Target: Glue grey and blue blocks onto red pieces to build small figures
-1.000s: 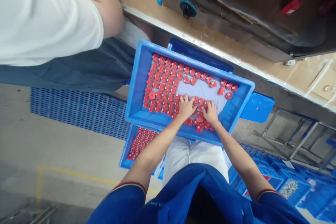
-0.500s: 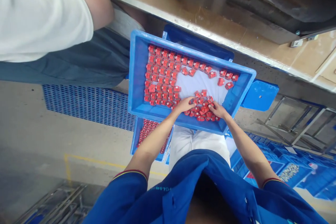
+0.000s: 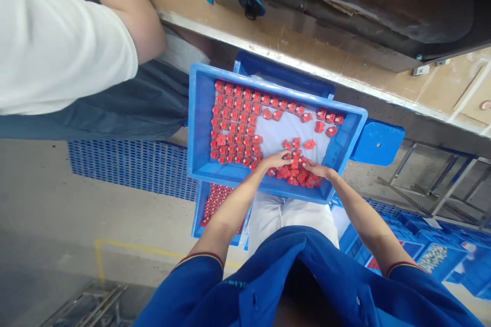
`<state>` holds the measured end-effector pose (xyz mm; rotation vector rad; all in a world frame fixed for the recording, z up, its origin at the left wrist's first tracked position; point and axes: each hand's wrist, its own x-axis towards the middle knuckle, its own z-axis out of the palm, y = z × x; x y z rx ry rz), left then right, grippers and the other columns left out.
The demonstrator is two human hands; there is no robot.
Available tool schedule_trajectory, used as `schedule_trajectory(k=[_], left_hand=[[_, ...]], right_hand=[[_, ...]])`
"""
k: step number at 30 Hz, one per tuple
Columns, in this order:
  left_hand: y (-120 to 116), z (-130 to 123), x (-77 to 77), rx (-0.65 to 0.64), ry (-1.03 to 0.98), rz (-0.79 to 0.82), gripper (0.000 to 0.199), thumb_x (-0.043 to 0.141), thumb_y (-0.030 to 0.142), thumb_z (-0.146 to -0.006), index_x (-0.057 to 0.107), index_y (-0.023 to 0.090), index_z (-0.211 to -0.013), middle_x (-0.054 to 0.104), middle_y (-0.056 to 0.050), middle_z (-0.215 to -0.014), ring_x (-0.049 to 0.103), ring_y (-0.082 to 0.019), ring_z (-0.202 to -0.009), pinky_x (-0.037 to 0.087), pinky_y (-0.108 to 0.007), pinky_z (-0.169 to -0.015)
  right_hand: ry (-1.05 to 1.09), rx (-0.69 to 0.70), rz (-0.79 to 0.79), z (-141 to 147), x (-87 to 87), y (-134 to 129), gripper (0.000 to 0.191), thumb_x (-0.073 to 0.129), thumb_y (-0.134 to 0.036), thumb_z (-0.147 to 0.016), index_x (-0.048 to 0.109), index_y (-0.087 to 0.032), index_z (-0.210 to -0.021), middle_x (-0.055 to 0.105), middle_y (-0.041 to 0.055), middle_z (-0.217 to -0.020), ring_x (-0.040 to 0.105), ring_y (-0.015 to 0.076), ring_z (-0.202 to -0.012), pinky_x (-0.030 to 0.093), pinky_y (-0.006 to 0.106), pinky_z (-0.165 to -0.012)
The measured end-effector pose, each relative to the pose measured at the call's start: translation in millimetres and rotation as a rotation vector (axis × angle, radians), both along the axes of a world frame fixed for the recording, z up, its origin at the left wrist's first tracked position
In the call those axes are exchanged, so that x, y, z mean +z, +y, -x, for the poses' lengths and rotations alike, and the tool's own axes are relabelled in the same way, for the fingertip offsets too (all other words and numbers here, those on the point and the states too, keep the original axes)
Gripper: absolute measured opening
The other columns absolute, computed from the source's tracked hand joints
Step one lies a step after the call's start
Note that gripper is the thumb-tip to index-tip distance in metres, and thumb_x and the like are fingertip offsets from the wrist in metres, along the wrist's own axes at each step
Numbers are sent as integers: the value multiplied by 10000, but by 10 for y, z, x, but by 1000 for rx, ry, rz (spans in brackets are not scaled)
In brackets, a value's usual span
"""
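Observation:
A blue tray (image 3: pixel 199 127) holds many small red parts (image 3: pixel 238 116), set in rows over its left side and along its far edge. A loose pile of the same red parts (image 3: pixel 294 173) lies near the tray's near right side. My left hand (image 3: pixel 276 160) reaches in at the pile's left edge, its fingers curved around a red part. On the pile's right side, my right hand (image 3: pixel 317 169) touches red parts with its fingertips; whether it grips one is too small to tell. A few red parts (image 3: pixel 309 144) lie apart on the white liner.
Beyond the tray runs a workbench (image 3: pixel 284 48) with a dark machine on it. A person's arm (image 3: pixel 141 25) is at the left. Another blue tray (image 3: pixel 199 214) with red parts sits below, and a blue stool (image 3: pixel 378 142) stands right.
The view has shifted, and the tray's far edge appears lower. A red part now lies apart beyond the pile. My hands have moved slightly within the pile, my left a little to the right.

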<state>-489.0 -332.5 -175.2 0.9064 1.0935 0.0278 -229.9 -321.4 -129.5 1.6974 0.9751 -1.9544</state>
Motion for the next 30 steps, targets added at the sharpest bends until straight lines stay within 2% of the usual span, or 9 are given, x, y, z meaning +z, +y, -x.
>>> schedule_trajectory(k=[4,6,8,12,16,19,23,26,30], left_hand=[[-83,-38,-2,78,-26,62,629,751,641,-938,700,182,-1365,780,-90,-1291,743,-264,-1173,595,-447,-1111],[-184,-52,34,128,-28,101,657,739,646,-934,666,225,-1433,798,-70,-1285,756,-267,-1152,619,-421,-1075],[-296,-87,92,194,-25,118,640,688,598,-980,604,255,-1514,783,-75,-1363,751,-274,-1215,611,-428,-1103],[-462,-249,238,329,-34,83,627,693,459,-988,581,233,-1562,632,-93,-1625,580,-289,-1531,417,-428,-1329],[-565,-464,352,454,-49,61,623,698,400,-982,595,225,-1571,584,-81,-1679,502,-283,-1608,334,-426,-1382],[-650,-587,393,562,-27,66,577,644,409,-1019,610,219,-1563,603,-88,-1661,502,-280,-1609,319,-448,-1393],[-739,-714,416,710,8,87,573,645,446,-1024,624,230,-1554,613,-85,-1653,510,-283,-1605,333,-459,-1390],[-736,-808,426,823,38,97,601,626,485,-1037,583,262,-1593,564,-63,-1698,504,-277,-1610,360,-461,-1378],[-617,-878,440,889,40,93,586,576,513,-1058,585,276,-1593,579,-51,-1686,533,-267,-1588,412,-451,-1347]], right_hand=[[-67,-88,207,2,30,-26,676,669,-742,-955,650,-279,-1447,778,154,-1393,768,365,-1216,646,642,-1017],[-71,-166,235,7,83,-116,624,634,-731,-986,644,-297,-1435,799,130,-1352,785,331,-1193,644,610,-1044],[-62,-260,220,12,153,-231,551,600,-699,-1021,655,-298,-1394,819,97,-1302,793,297,-1191,632,567,-1093],[-36,-462,133,34,259,-433,425,573,-626,-1055,692,-293,-1291,844,56,-1216,802,254,-1184,620,484,-1142],[-12,-641,33,125,248,-608,443,625,-663,-1000,724,-275,-1189,859,69,-1079,832,267,-1040,697,454,-972],[-51,-757,-83,261,204,-770,545,625,-757,-937,720,-262,-1144,850,67,-1036,822,264,-1019,704,422,-881],[-137,-878,-275,469,150,-894,651,536,-842,-885,697,-249,-1099,822,64,-1148,766,243,-1115,638,397,-1007],[-189,-903,-381,595,117,-847,638,531,-818,-867,682,-227,-1054,802,71,-1147,721,243,-1121,578,402,-1074],[-229,-896,-480,720,118,-686,623,485,-757,-892,650,-210,-1139,777,94,-1201,690,246,-1149,543,410,-1098]])
